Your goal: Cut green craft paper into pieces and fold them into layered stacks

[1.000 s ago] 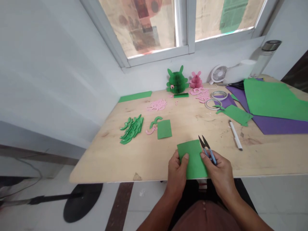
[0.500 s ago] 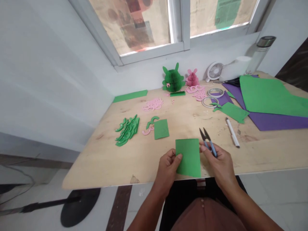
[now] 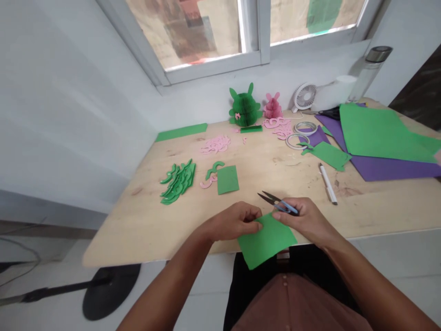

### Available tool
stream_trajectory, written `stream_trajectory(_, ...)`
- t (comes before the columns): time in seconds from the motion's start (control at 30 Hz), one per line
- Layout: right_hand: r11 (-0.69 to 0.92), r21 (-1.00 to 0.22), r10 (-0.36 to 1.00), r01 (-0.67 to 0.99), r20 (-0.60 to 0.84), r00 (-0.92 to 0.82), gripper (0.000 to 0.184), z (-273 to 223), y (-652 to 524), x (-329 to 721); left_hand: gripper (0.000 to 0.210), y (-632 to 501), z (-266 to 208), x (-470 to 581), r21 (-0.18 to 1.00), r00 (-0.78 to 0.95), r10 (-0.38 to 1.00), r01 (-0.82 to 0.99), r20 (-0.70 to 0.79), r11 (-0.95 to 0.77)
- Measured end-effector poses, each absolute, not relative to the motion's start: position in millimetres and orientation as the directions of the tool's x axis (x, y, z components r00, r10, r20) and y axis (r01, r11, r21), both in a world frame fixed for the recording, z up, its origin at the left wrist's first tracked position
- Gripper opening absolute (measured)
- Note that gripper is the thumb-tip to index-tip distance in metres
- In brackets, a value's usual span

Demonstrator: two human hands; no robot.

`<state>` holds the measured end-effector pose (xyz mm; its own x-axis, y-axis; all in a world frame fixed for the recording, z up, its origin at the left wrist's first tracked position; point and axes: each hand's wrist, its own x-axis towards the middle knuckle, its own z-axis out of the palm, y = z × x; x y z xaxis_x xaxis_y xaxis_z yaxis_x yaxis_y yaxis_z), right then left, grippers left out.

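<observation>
Your left hand [image 3: 243,221] pinches the green paper [image 3: 265,243] near its far edge; the sheet reaches past the tabletop's [image 3: 148,230] front edge. Your right hand [image 3: 306,220] grips the snips [image 3: 286,204], close against that far edge. The tips stand apart, pointing leftward: a slip could nick your left hand or the paper. Beyond, a green square [image 3: 228,179] lies beside a pink cutout [image 3: 206,185].

Left hand [image 3: 237,221] pinching green sheet [image 3: 266,242]; right hand [image 3: 306,219] holding blue-handled snips [image 3: 288,207].
</observation>
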<state>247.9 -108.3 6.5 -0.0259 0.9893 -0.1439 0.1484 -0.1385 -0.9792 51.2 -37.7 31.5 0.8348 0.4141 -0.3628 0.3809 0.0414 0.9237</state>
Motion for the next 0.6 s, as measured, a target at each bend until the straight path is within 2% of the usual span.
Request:
stream_trajectory(0.1, -0.143, -0.98, 0.99, 0.139, -0.138, 0.039, 0.026, 3, -110, 245, 0.03, -32, 30, 53, 0.93, 0.831, 0.432, 0.364, -0.35, 0.053)
stream_trajectory(0.27, -0.185, -0.981, 0.948, 0.067, -0.16, 0.277, 0.03, -5, -118, 244, 0.03, -36, 15, 47, 0.942, 0.656, 0.676, 0.231, -0.334, 0.242)
stream_trajectory(0.47, -0.229, -0.972, 0.946, 0.054, -0.209, 0.246, 0.028, -13, -140, 232, 0.032, -35, 8, 47, 0.931, 0.545, 0.757, 0.15, -0.36, 0.334)
stream_trajectory(0.6, -0.267, -0.963, 0.923, 0.03, -0.247, 0.296, 0.03, -15, -157, 219, 0.028, -28, 6, 59, 0.946, 0.55, 0.769, 0.199, -0.325, 0.257)
